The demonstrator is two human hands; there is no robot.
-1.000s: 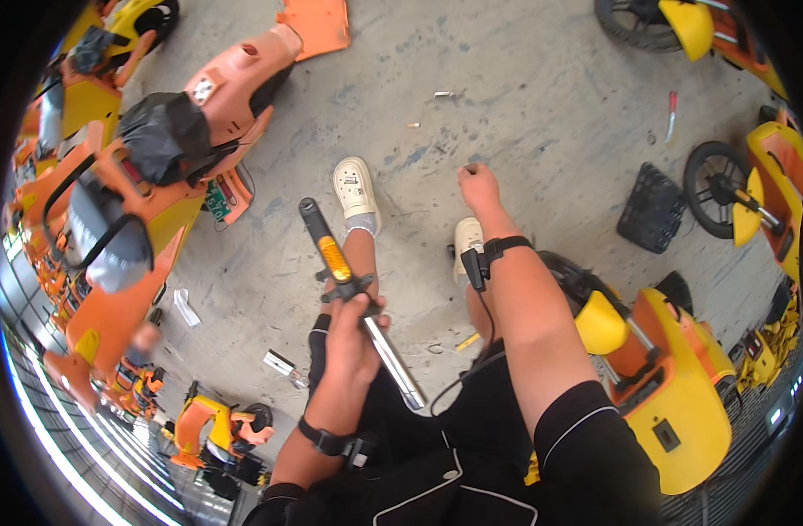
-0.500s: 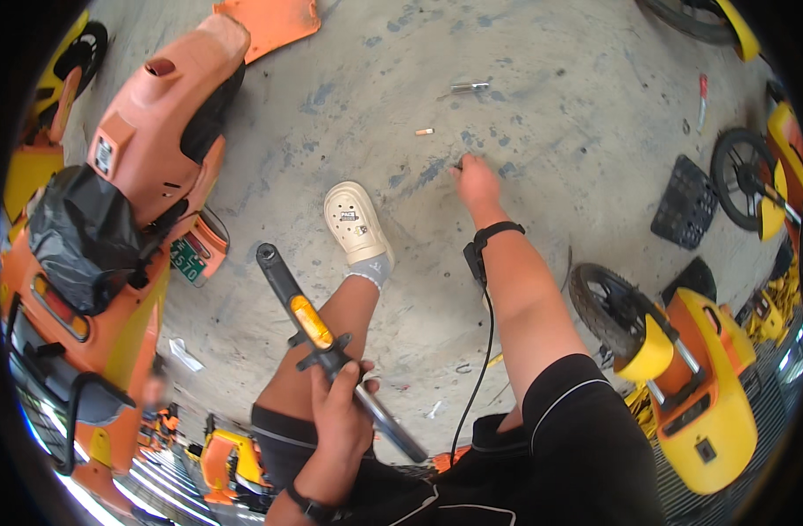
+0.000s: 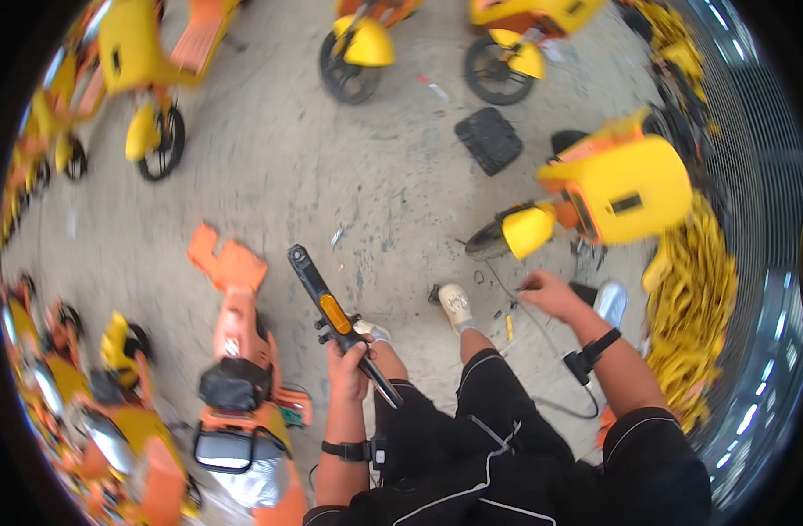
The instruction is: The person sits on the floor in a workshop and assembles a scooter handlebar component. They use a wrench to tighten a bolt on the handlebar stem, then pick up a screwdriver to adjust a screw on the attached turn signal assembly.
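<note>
In front of my left leg, my left hand [image 3: 348,368] is wrapped round a fork leg [image 3: 316,287], a dark tube with an orange reflector and a bare silvery lower end. It slants up and to the left, clear of the floor. Out to the right, my right hand [image 3: 546,294] has its fingers drawn together in a pinch. Something small and dark seems to show at the fingertips, too blurred to name. Under that hand a thin grey cable or rod [image 3: 510,287] runs past. Straps circle both my wrists, the right one carrying a black device.
A yellow scooter [image 3: 634,188] stands to the right beside a heap of yellow parts [image 3: 695,307]. An orange scooter [image 3: 235,329] is at left, near an orange panel [image 3: 221,259]. A black mat-like piece [image 3: 489,140] lies ahead. More scooters line the far side.
My view has swung right and lifted, bringing in more scooters. My right hand has come up from low over the floor and out to the right. The fork leg stays in my left hand.
</note>
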